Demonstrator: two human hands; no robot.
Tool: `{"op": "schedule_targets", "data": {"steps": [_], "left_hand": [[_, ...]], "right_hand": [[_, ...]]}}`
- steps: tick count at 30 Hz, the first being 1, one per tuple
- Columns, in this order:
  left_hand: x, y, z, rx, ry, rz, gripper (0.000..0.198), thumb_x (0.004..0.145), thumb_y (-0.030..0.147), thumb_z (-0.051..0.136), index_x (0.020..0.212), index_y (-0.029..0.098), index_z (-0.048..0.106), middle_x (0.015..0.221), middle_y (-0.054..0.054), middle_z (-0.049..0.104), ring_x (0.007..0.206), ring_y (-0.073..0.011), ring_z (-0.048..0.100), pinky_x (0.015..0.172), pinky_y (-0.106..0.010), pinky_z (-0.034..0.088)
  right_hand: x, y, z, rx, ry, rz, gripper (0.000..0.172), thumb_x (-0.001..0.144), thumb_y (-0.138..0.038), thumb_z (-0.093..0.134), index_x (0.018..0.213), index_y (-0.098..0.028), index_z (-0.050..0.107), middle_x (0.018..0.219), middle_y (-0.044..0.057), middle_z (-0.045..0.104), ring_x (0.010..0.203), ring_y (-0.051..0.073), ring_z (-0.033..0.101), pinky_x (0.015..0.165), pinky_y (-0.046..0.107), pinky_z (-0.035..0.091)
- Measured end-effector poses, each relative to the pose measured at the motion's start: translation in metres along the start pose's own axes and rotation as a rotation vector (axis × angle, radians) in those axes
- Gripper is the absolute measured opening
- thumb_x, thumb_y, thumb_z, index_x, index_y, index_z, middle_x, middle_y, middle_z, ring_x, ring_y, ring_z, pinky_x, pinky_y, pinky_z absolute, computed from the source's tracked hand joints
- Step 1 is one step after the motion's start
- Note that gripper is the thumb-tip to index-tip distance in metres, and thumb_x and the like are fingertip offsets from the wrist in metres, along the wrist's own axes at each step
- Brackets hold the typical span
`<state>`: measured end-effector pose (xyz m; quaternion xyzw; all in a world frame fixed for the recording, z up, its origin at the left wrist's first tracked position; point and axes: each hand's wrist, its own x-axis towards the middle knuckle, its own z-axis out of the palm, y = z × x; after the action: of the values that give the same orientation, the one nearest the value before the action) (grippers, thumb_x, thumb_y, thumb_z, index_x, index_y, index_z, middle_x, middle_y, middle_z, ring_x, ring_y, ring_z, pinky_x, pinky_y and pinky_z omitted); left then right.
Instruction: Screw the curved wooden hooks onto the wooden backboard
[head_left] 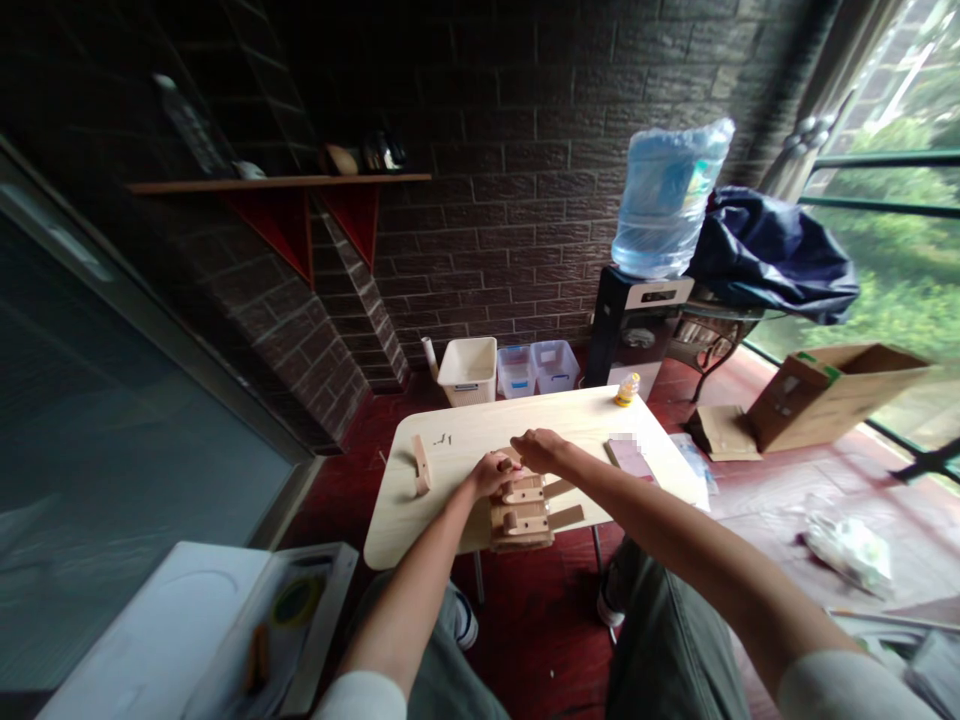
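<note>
A small light wooden table (465, 440) stands before me. A wooden assembly of slats and pegs (525, 515) lies at its near edge. My left hand (491, 473) is closed in a fist on the assembly's upper left part. My right hand (541, 450) curls over its top edge, fingers bent down onto the wood. A separate curved wooden piece (421, 465) lies to the left on the table. A few small dark screws (444, 439) sit behind it.
A phone-like flat object (631, 458) and a small yellow bottle (627, 389) sit on the table's right side. Behind are a white basket (469, 370), two clear bins (537, 366), a water dispenser (652, 250), and a cardboard box (832, 390) at right.
</note>
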<state>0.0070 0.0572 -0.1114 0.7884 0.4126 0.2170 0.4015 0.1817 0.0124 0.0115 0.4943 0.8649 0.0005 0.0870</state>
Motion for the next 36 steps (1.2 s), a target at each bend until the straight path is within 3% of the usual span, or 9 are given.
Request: {"op": "schedule_targets", "data": {"steps": [8,14,25,31,36], "left_hand": [[0.002,0.001,-0.003,-0.003,-0.010,-0.015,0.024,0.074,0.041,0.072,0.077,0.017,0.072,0.085,-0.006,0.069,0.082,-0.0190,0.065,0.078,-0.029,0.051],[-0.003,0.010,-0.003,-0.001,0.014,-0.057,0.028,0.073,0.043,0.073,0.073,0.016,0.068,0.082,-0.005,0.068,0.080,-0.0182,0.064,0.072,-0.026,0.050],[-0.001,0.004,0.000,-0.006,0.019,-0.018,0.024,0.074,0.041,0.070,0.076,0.018,0.071,0.086,-0.006,0.070,0.083,-0.0192,0.065,0.077,-0.029,0.051],[0.000,0.003,-0.002,-0.002,0.009,-0.046,0.029,0.072,0.044,0.071,0.068,0.017,0.065,0.077,-0.004,0.065,0.072,-0.0159,0.060,0.068,-0.026,0.048],[0.000,0.005,-0.004,0.055,-0.019,-0.016,0.032,0.073,0.048,0.068,0.065,0.017,0.065,0.077,-0.003,0.065,0.071,-0.0160,0.060,0.070,-0.027,0.048]], "right_hand": [[0.004,-0.002,-0.009,0.079,-0.051,0.096,0.038,0.089,-0.031,0.061,0.118,-0.007,0.065,0.110,0.024,0.071,0.099,0.029,0.071,0.076,0.032,0.055],[-0.005,-0.003,-0.019,0.112,-0.080,0.029,0.042,0.088,-0.038,0.061,0.119,-0.010,0.065,0.109,0.020,0.073,0.098,0.029,0.071,0.075,0.031,0.055],[0.004,0.003,0.002,0.045,-0.012,0.018,0.035,0.093,-0.029,0.055,0.120,-0.010,0.065,0.106,0.021,0.072,0.098,0.029,0.072,0.076,0.034,0.056],[0.015,-0.002,-0.004,0.098,-0.042,0.085,0.044,0.086,-0.036,0.064,0.118,-0.006,0.067,0.107,0.025,0.071,0.099,0.030,0.071,0.077,0.033,0.056],[0.006,0.001,-0.010,0.123,-0.079,0.099,0.045,0.084,-0.041,0.065,0.116,-0.010,0.068,0.108,0.022,0.072,0.097,0.030,0.072,0.074,0.033,0.056]]}}
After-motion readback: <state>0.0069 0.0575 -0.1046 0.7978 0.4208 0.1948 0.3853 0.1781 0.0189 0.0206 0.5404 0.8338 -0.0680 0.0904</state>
